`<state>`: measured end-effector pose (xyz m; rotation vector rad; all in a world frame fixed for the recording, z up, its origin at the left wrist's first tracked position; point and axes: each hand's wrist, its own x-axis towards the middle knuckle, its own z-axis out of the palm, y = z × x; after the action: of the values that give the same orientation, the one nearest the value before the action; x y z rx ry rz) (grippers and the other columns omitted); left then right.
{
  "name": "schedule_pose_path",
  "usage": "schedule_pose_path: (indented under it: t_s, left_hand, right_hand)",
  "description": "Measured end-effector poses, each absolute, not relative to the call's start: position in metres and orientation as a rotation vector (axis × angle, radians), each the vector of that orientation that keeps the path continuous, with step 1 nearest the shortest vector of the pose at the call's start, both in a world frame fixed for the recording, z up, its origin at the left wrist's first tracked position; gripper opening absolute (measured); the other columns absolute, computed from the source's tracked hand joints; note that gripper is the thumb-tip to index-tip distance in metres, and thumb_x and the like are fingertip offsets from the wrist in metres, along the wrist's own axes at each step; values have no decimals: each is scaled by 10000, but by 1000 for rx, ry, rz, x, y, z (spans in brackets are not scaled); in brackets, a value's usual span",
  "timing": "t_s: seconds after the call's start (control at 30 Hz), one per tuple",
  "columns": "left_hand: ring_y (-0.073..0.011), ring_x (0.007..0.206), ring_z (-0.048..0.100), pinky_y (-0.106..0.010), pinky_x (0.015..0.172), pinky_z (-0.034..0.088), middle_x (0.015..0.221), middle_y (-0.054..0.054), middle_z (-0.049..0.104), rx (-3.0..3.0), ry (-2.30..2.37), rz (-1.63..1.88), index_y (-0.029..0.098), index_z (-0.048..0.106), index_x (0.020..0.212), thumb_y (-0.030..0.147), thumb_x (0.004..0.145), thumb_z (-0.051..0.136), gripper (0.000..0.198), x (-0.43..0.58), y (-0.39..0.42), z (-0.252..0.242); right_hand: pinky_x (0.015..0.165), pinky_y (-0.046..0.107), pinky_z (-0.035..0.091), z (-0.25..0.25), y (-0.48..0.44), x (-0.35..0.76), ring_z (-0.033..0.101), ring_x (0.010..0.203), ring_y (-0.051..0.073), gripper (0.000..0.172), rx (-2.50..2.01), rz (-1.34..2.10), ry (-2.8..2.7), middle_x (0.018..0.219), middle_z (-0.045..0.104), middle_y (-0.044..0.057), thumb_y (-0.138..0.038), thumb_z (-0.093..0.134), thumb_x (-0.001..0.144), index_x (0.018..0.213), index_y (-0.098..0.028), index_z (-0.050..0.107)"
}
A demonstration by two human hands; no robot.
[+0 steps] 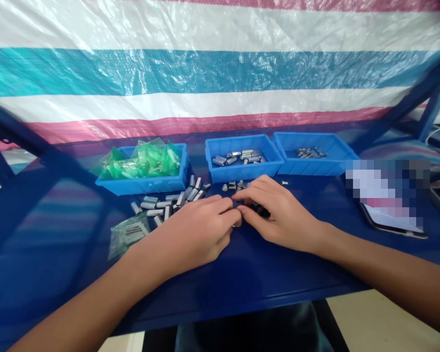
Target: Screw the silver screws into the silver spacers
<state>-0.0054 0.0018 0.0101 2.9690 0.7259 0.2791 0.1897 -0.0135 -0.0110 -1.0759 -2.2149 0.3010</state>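
Blue table point(242, 274), three bins point(142, 185) point(242, 172) point(315, 167) (two hands point(197, 230) point(278, 210))

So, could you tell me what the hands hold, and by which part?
Cannot be told: the left hand and right hand meet at the fingertips, hiding anything pinched.

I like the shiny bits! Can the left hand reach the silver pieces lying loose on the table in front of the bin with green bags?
Probably yes. The left hand rests on the table right beside the silver pieces, and nothing lies between them.
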Motion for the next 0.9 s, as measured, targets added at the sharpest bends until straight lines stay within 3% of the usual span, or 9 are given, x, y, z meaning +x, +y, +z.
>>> schedule_pose_path:
  t_s: [0.2,0.37,0.57,0.77,0.9]
  left_hand:
    - [-123,834,553,-238,757,454,893,-12,569,2760,845,692,181,494,903,103,851,496,94,-5,10,8]
    - [-111,809,543,-231,747,456,857,-2,546,2736,813,1039,194,470,901,64,840,513,149,0,6,7]
    - [-103,860,558,-218,787,470,899,-10,566,2721,737,1131,191,492,952,38,835,527,196,2,5,2]
    - [-97,919,587,-211,809,483,958,-17,604,2650,679,1179,201,508,1007,15,849,493,244,3,5,-1]
    - [-99,1002,585,-221,884,472,1023,-21,617,2610,641,1192,212,511,1055,1,845,488,299,5,0,0]
  right_hand:
    - [671,271,455,-10,-13,192,592,758,144,195,-1182,464,-1991,841,686,49,-201,515,884,1018,-148,647]
    - [609,241,422,-7,-14,192,564,669,111,140,-1099,527,-1966,740,657,12,-244,554,871,893,-164,668]
    - [513,210,358,-5,-15,188,464,538,67,76,-1026,615,-1927,628,567,-34,-232,600,834,804,-170,631]
    - [482,205,351,-7,-13,187,426,505,67,161,-1089,749,-1869,575,513,-55,-308,669,782,771,-182,570]
    - [498,196,368,-9,-13,186,453,519,69,42,-1084,698,-1868,592,544,-51,-201,609,791,782,-189,570]
